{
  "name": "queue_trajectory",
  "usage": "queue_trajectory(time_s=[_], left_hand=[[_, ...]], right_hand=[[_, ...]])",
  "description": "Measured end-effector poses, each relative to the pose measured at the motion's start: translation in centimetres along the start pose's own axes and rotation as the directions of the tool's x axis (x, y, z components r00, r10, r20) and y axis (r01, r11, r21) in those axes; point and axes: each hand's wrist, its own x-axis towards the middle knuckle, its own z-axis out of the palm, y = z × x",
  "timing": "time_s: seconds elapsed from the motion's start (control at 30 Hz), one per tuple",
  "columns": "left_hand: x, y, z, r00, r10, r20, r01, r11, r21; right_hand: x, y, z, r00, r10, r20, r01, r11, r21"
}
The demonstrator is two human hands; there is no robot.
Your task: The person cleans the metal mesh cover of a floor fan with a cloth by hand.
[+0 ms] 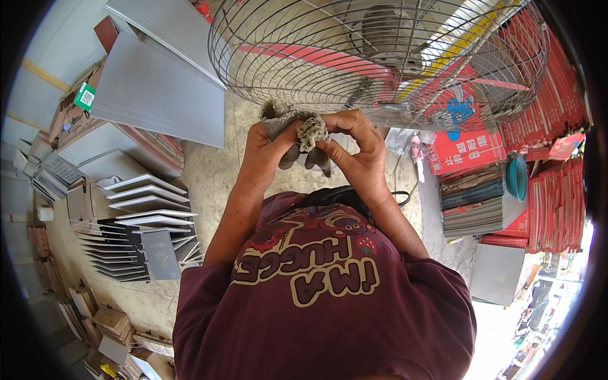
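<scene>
In front of my chest, both hands hold a dirty grey knitted work glove point(283, 120). Its bunched cuff faces up, and dark, soiled glove fingers hang below between my hands. Closed round the left side of the knit is my left hand point(269, 147), thumb laid along it. My right hand point(362, 144) pinches the ragged cuff edge between thumb and bent fingers. Whether this is one glove or two bunched together, I cannot tell. Both hands are bare.
Just beyond my hands stands a large wire-caged fan point(380, 63). Grey panels point(161, 88) lean at the far left, with racked tile samples point(152, 202) nearer. Red cartons point(465, 151) and stacked red boxes point(557, 202) fill the right, beside a teal basin point(516, 178).
</scene>
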Motion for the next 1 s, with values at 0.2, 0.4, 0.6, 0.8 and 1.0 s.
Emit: queue_trajectory(time_s=[0.2,0.4,0.6,0.8,1.0], left_hand=[[-0.1,0.5,-1.0,1.0,0.001,0.014,0.0,0.999,-0.038],[0.2,0.8,-1.6,0.999,0.002,-0.038,-0.007,0.992,-0.128],[0.1,0.6,-1.7,0.992,0.034,-0.118,-0.044,0.995,-0.089],[0.8,0.3,-1.1,0.946,0.273,-0.173,-0.225,0.94,0.255],[0.8,0.3,0.1,0.966,0.186,-0.178,-0.15,0.968,0.202]], right_hand=[[0.0,0.0,0.1,1.0,0.011,-0.022,-0.01,0.999,0.039],[0.0,0.2,-0.9,0.985,0.172,0.017,-0.165,0.909,0.383],[-0.5,0.1,-0.7,0.968,0.249,0.015,-0.234,0.882,0.408],[-0.6,0.2,-0.6,0.99,0.136,-0.03,-0.128,0.974,0.187],[-0.6,-0.2,0.5,0.996,-0.021,0.088,0.014,0.997,0.079]])
